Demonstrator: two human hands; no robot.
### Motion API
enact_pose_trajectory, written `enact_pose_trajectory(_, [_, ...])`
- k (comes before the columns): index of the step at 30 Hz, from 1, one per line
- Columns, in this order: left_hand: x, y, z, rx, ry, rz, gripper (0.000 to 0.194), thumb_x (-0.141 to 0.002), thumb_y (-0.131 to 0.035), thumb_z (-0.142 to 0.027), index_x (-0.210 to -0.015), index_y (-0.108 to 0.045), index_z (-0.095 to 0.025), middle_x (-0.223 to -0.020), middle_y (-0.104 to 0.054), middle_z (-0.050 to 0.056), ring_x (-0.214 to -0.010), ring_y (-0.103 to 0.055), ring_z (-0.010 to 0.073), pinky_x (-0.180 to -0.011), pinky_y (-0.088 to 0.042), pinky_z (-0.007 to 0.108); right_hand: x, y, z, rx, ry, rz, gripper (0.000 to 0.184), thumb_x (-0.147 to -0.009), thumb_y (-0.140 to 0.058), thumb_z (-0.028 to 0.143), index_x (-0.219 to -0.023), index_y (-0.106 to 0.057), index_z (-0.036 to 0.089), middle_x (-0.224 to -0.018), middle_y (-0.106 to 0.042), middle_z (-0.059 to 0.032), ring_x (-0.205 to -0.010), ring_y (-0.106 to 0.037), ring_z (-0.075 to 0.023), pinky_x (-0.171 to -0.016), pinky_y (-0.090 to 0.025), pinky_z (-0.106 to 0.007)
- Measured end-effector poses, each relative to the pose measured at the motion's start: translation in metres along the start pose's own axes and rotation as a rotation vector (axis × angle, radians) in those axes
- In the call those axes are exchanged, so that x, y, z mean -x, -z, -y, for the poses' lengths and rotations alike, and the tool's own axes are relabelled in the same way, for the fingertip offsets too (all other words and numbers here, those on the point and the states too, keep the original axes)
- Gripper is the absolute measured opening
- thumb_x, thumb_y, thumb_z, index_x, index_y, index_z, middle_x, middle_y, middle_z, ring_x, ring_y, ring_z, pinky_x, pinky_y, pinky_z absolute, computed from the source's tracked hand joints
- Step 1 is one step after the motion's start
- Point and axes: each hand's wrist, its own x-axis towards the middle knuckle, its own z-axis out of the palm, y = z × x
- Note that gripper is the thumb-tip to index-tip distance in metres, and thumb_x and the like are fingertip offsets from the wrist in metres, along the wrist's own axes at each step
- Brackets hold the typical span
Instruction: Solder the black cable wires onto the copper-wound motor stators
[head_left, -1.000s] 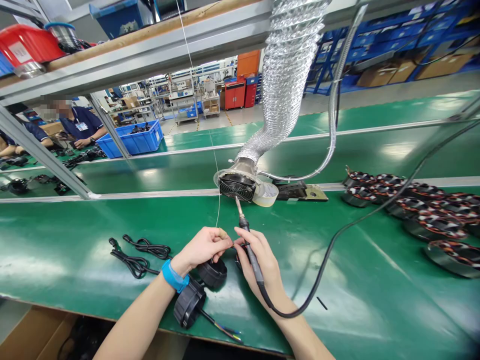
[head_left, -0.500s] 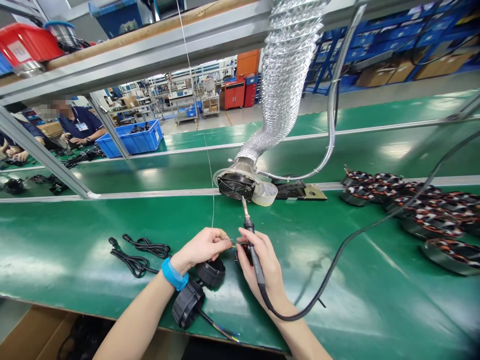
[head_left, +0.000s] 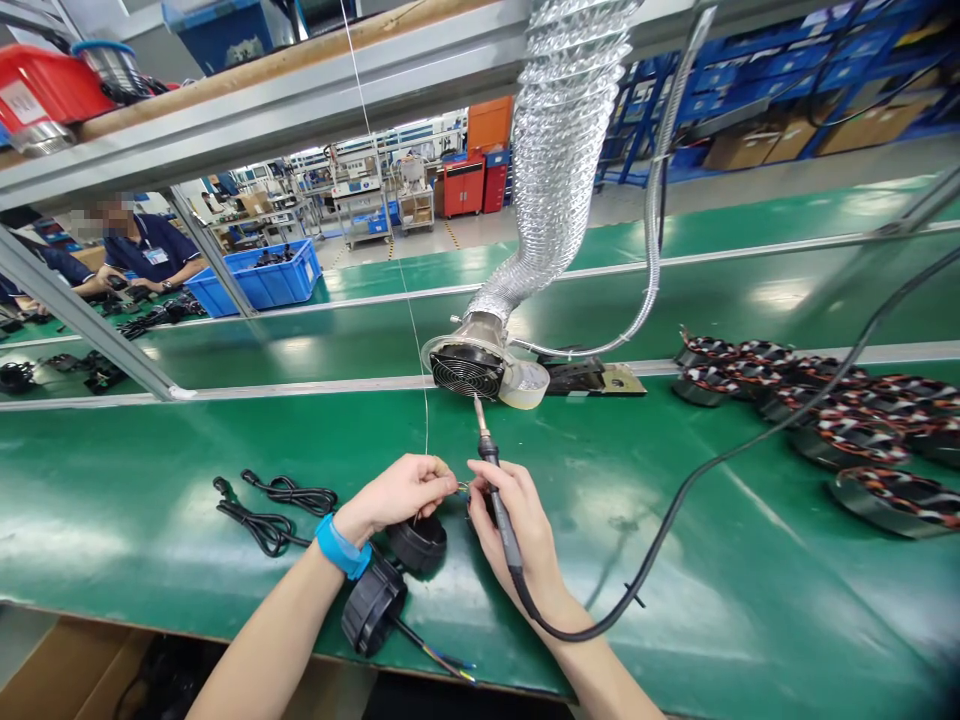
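My left hand [head_left: 412, 492], with a blue band at its wrist, pinches thin wires [head_left: 463, 487] between thumb and fingertips. Close beside it, my right hand [head_left: 517, 520] holds a soldering iron [head_left: 501, 510], its tip pointing up and away toward the fan. The right fingertips meet the same wires; a dark part behind them is mostly hidden. A black round housing [head_left: 418, 546] sits under my left hand. Nearer the bench edge lies a second black housing [head_left: 373, 610], with a cable ending in bare coloured wires [head_left: 448, 663].
Coiled black cables [head_left: 266, 525] lie at the left. Ahead stands a fume extractor fan [head_left: 466, 372] on a silver duct [head_left: 559, 150]. A thin solder strand [head_left: 412, 330] hangs down near my left hand. Wound stators [head_left: 847, 440] crowd the right; the iron's cord [head_left: 675, 510] crosses there.
The view has shifted slightly. My right fingers have closed in around the wires, and the dark part behind them shows less. Both hands keep their hold.
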Motion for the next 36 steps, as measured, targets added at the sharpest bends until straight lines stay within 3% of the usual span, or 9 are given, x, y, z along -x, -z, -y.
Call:
enact_pose_trajectory(6, [-0.004,-0.004,-0.002,0.078,0.068,-0.035,0.043,-0.077,-0.062,-0.057,-0.067,-0.048,-0.018,-0.045,-0.038,-0.009,-0.040,-0.029,0.0053,-0.042,-0.018,0.022,0.003,-0.002,0.001,0.000,-0.009,-0.002,0.033,-0.094,-0.049,0.011,-0.124,-0.055,0.025,-0.104,-0.054,-0.0053,-0.084,-0.064,-0.0138,-0.080,-0.055,-0.027])
enact_pose_trajectory(13, [-0.008,-0.002,0.002,0.168,0.118,-0.042,0.034,-0.072,-0.067,-0.047,-0.069,-0.053,-0.016,-0.050,-0.039,-0.009,-0.041,-0.028,0.0036,-0.042,-0.018,0.022,0.004,0.006,0.005,-0.031,-0.091,-0.041,0.031,-0.093,-0.054,0.014,-0.122,-0.056,0.024,-0.098,-0.058,-0.0044,-0.084,-0.064,-0.0151,-0.078,-0.055,-0.029])
enact_pose_trajectory(21, [-0.010,-0.002,0.004,0.169,0.160,-0.021,0.023,-0.069,-0.064,-0.037,-0.069,-0.055,-0.016,-0.045,-0.036,-0.011,-0.039,-0.025,0.0037,-0.042,-0.017,0.022,0.017,0.016,0.003,0.003,-0.178,-0.252,0.015,-0.093,-0.055,0.024,-0.101,-0.068,0.020,-0.081,-0.069,-0.0036,-0.071,-0.068,-0.0179,-0.069,-0.057,-0.031])
enact_pose_trajectory(23, [-0.010,-0.002,0.005,0.159,0.160,-0.021,0.024,-0.070,-0.065,-0.038,-0.070,-0.056,-0.016,-0.045,-0.035,-0.011,-0.039,-0.025,0.0039,-0.042,-0.017,0.022,0.026,0.018,0.000,0.042,-0.154,-0.337,0.016,-0.093,-0.054,0.025,-0.090,-0.069,0.020,-0.073,-0.069,-0.0030,-0.066,-0.068,-0.0188,-0.065,-0.057,-0.032])
enact_pose_trajectory(27, [-0.010,-0.003,0.007,0.155,0.137,-0.026,0.026,-0.071,-0.066,-0.040,-0.072,-0.056,-0.015,-0.046,-0.037,-0.010,-0.038,-0.027,0.0040,-0.042,-0.016,0.022,0.036,0.021,-0.004,0.058,0.024,-0.452,0.019,-0.090,-0.053,0.018,-0.078,-0.067,0.020,-0.063,-0.066,-0.0005,-0.057,-0.065,-0.0178,-0.059,-0.055,-0.032])
enact_pose_trajectory(30, [-0.010,-0.004,0.006,0.161,0.134,-0.024,0.026,-0.072,-0.066,-0.040,-0.072,-0.056,-0.015,-0.045,-0.038,-0.010,-0.038,-0.027,0.0042,-0.041,-0.015,0.023,0.033,0.022,-0.001,0.066,0.122,-0.430,0.020,-0.087,-0.052,0.010,-0.078,-0.066,0.020,-0.061,-0.065,0.0010,-0.054,-0.063,-0.0163,-0.056,-0.052,-0.031])
enact_pose_trajectory(36, [-0.009,-0.004,0.007,0.174,0.147,-0.027,0.029,-0.072,-0.067,-0.042,-0.073,-0.056,-0.015,-0.046,-0.036,-0.011,-0.038,-0.027,0.0039,-0.042,-0.016,0.022,0.026,0.024,0.004,0.063,0.175,-0.347,0.020,-0.086,-0.051,0.006,-0.080,-0.064,0.020,-0.064,-0.065,0.0015,-0.053,-0.060,-0.0139,-0.055,-0.049,-0.029])
